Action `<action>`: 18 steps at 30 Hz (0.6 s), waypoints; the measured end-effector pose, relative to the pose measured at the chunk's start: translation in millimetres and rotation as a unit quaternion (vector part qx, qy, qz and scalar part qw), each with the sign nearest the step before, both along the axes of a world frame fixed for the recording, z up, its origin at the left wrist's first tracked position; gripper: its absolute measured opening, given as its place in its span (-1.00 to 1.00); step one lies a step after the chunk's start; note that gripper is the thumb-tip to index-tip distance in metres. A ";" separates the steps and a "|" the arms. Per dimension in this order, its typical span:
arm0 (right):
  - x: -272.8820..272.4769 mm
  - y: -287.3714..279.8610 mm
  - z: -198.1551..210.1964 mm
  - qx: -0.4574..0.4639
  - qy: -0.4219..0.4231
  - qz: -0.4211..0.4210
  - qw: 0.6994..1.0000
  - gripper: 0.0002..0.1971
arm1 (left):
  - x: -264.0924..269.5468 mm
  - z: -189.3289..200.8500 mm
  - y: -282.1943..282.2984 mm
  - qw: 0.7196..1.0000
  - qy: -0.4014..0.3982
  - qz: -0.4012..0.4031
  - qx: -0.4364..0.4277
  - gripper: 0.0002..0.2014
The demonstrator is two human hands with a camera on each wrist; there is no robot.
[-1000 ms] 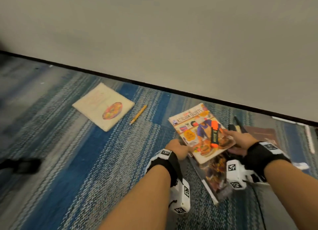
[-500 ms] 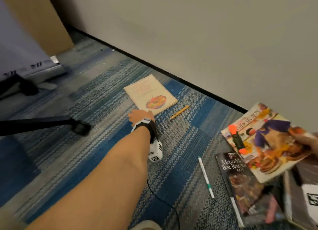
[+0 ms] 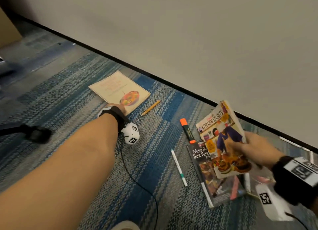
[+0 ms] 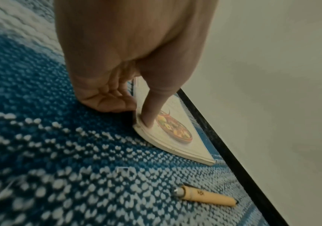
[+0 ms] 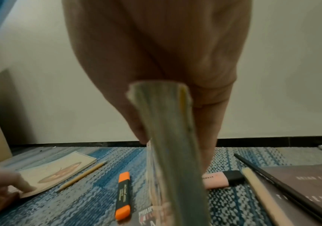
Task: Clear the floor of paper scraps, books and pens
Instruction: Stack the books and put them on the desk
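My left hand (image 3: 118,107) reaches out to a cream cookbook (image 3: 118,90) lying on the blue carpet by the wall. It pinches the book's near corner (image 4: 175,137), thumb on the cover, fingers under the edge. My right hand (image 3: 249,149) grips the colourful "Kitchen Secrets" book (image 3: 222,137), held tilted above the floor. A yellow pen (image 3: 151,107) lies beside the cream book. On the carpet are an orange highlighter (image 3: 186,131) and a white pen (image 3: 179,168). A dark "Metro" book (image 3: 206,178) lies under the held one.
A pink highlighter (image 5: 222,178), a thin black pencil (image 5: 272,175), a wooden stick (image 5: 262,194) and a dark grey book (image 5: 301,188) lie right of my right hand. The wall's black baseboard (image 3: 172,82) runs behind. A black chair foot (image 3: 37,135) is left; a cardboard box (image 3: 6,32) stands far left.
The orange highlighter slid off the "Kitchen Secrets" book onto the carpet. My left hand left that book, reached left and took the cream book's corner. The right hand raised its book.
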State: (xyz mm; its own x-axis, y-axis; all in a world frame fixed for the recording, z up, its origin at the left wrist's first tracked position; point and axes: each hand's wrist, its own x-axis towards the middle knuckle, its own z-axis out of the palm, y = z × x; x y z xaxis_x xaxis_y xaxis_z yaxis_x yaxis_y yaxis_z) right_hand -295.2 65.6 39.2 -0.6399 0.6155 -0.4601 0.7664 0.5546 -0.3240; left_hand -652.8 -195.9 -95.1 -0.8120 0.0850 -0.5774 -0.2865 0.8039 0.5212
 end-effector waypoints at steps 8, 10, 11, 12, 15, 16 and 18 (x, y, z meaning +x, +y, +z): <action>9.4 11.9 5.1 0.138 0.063 -0.025 0.988 -0.79 | 30.4 60.3 33.0 0.858 0.001 0.228 0.461 -0.74; 15.2 16.5 8.9 -0.021 0.227 -0.144 0.963 -0.82 | 47.0 67.8 43.0 0.850 0.022 0.187 0.491 -0.65; 16.5 13.9 14.2 -0.139 0.299 -0.211 0.920 -0.79 | 59.0 71.8 47.7 0.852 0.031 0.178 0.492 -0.62; 17.5 9.6 21.3 -0.248 0.352 -0.249 0.868 -0.77 | 70.4 72.1 51.1 0.852 0.027 0.168 0.496 -0.55; 17.1 2.1 38.9 -0.410 0.406 -0.215 0.788 -0.60 | 117.9 71.4 60.2 0.833 -0.048 0.087 0.544 -0.36; 15.5 1.2 42.7 -0.431 0.414 -0.203 0.776 -0.59 | 134.0 69.1 63.9 0.829 -0.074 0.050 0.551 -0.33; 15.4 2.7 48.0 -0.439 0.429 -0.200 0.764 -0.67 | 166.9 65.3 74.6 0.813 -0.125 -0.010 0.569 -0.33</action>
State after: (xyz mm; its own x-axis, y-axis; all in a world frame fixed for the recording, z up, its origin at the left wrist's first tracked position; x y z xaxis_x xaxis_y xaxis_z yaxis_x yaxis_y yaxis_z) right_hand -279.8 68.4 87.2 -0.7792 0.5357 -0.3253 0.1148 -0.3882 -0.9144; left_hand -485.9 -121.3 -29.8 -0.6731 0.6914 -0.2625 -0.4904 -0.1516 0.8582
